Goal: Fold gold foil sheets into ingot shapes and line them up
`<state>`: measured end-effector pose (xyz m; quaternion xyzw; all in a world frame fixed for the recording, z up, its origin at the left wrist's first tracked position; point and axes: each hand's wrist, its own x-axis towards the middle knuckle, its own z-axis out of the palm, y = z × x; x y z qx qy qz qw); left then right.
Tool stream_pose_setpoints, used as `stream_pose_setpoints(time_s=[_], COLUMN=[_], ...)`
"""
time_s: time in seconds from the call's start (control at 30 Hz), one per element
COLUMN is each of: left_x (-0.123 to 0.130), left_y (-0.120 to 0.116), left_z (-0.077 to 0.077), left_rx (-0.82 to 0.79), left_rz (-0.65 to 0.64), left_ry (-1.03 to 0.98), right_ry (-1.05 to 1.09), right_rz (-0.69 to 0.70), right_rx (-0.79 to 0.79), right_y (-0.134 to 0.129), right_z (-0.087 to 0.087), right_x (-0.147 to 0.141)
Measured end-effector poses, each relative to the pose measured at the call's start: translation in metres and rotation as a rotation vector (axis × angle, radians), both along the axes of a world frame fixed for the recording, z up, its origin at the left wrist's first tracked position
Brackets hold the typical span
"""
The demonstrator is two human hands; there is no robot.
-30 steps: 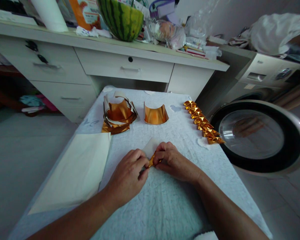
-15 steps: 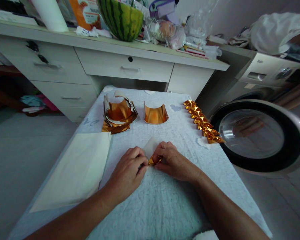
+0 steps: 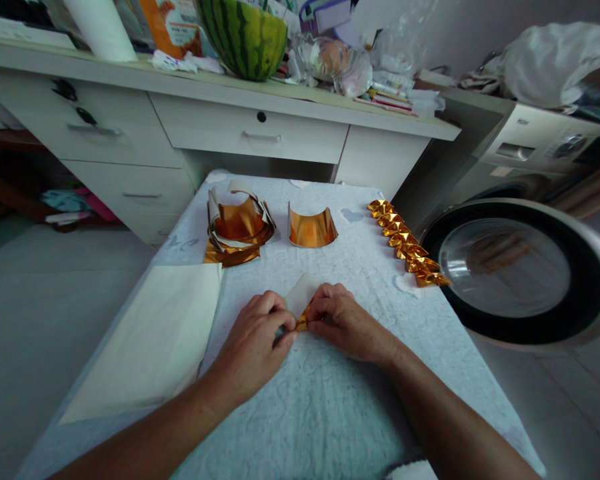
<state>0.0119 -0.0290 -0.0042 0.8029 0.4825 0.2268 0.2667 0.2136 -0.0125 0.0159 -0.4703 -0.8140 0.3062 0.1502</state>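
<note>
Between my two hands, low over the cloth-covered table, is a small gold foil paper with a pale sheet part standing up behind it. My left hand pinches its left end. Fingers of my right hand grip the right side and hide part of it. Beyond them a single curved gold sheet rests on the cloth, with a stack of curled gold sheets to its left. Folded gold pieces form a slanting row at the right.
A large cream sheet covers the table's left side. Behind the table stands a drawer desk bearing a cut watermelon. The open washing machine door adjoins the right edge.
The fingers of my right hand have shifted slightly on the gold foil, and less foil shows between my hands. My left hand stays nearly in place.
</note>
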Motion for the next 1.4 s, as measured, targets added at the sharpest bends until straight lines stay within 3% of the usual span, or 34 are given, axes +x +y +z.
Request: stream_pose_setpoints(time_s=[0.87,1.4], left_x=[0.006,0.007], left_y=[-0.002,-0.001], left_z=[-0.002,-0.001], left_rx=[0.093,0.105], left_rz=[0.071,0.074], left_ry=[0.094,0.087], right_ry=[-0.079,-0.073], right_rz=[-0.126,-0.119], right_rx=[0.021,0.047], right_y=[-0.002,-0.002], right_z=[0.001,-0.002], right_x=[-0.013,-0.011])
